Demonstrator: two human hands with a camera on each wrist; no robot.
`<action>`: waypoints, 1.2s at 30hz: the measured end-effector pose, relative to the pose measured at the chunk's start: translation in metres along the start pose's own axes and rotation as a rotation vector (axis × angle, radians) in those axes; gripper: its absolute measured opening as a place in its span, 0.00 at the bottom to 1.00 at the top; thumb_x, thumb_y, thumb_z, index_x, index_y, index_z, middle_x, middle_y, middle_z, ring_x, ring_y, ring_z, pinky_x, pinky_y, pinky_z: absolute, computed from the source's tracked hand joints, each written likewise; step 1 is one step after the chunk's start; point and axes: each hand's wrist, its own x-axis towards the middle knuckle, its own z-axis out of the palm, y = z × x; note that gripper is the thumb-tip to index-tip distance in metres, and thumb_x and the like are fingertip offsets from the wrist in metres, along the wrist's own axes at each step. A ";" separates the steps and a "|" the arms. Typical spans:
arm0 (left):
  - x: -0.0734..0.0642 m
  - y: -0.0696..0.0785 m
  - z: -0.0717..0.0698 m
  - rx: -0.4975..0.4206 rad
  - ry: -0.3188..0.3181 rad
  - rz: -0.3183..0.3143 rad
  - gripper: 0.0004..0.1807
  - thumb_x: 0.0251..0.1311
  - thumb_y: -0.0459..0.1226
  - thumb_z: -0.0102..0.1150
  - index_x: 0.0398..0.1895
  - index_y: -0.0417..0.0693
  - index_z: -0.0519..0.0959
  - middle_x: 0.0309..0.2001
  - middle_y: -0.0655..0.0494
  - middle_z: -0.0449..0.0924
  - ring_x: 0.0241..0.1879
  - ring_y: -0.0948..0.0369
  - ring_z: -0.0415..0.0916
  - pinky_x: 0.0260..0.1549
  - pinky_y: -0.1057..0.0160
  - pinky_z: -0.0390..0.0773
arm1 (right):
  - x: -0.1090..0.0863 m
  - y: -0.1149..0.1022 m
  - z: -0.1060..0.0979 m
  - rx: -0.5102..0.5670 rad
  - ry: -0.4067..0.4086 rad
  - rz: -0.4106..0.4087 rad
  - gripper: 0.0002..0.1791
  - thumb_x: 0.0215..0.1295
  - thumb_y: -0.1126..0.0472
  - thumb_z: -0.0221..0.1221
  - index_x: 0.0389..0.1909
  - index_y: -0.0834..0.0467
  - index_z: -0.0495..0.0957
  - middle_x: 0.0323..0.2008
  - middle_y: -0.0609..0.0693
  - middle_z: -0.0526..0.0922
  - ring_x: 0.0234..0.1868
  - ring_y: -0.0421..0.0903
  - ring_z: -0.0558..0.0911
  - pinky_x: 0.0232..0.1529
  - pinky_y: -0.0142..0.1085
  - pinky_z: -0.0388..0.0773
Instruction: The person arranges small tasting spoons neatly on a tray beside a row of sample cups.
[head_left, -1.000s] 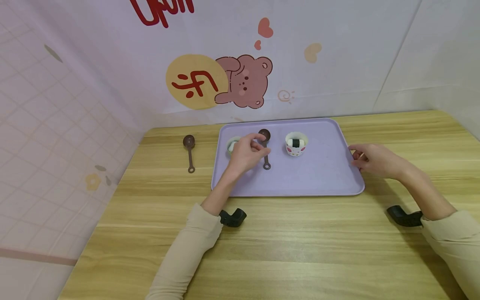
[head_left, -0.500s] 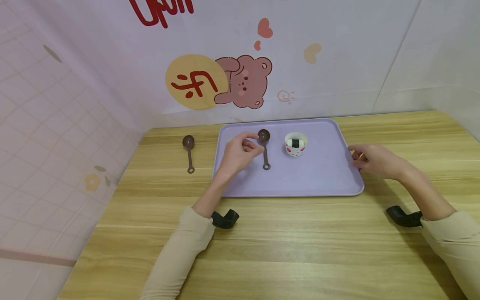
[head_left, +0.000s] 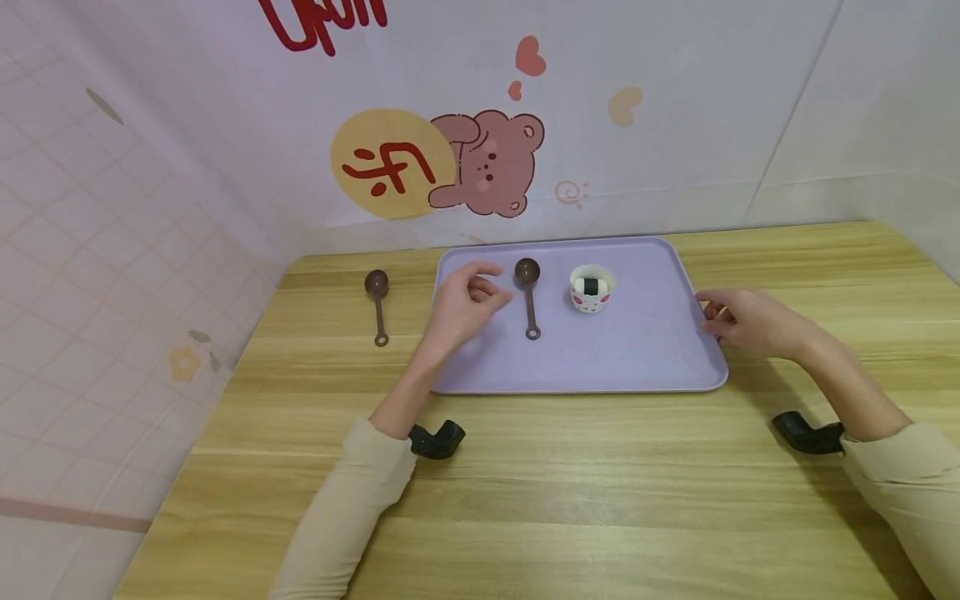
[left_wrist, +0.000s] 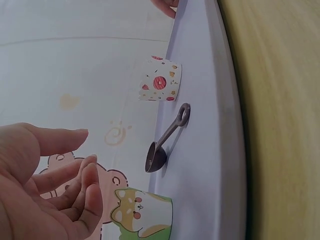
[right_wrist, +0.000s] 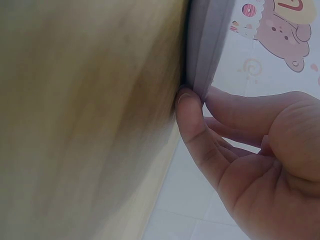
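Note:
A lilac tray (head_left: 622,350) lies on the wooden table, and my right hand (head_left: 753,321) pinches its right rim (right_wrist: 206,45) between thumb and finger. Over the tray's left part hovers my left hand (head_left: 465,304), fingers loosely bent and holding nothing. Just right of it a brown measuring spoon (head_left: 530,292) lies on the tray. Further right stands a patterned paper cup (head_left: 588,300) with a white piece wrapped in a black band. A second paper cup (left_wrist: 147,215), printed with a dog, shows in the left wrist view; my left hand hides it in the head view.
Another brown measuring spoon (head_left: 378,304) lies on the table left of the tray. Behind the table rises a white wall covering (head_left: 675,158) with a printed bear and hearts. Black curved wrist mounts (head_left: 438,440) sit near both cuffs.
My left hand has drawn left, away from the spoon on the tray, and its fingers have spread a little wider. The right hand, tray and spoons stay in place.

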 end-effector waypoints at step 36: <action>-0.009 -0.024 -0.039 0.003 0.092 -0.010 0.19 0.62 0.33 0.67 0.56 0.37 0.79 0.40 0.45 0.81 0.40 0.50 0.77 0.37 0.66 0.74 | -0.001 -0.004 0.000 -0.020 0.010 0.006 0.18 0.65 0.75 0.61 0.53 0.79 0.72 0.34 0.55 0.82 0.33 0.49 0.82 0.30 0.35 0.82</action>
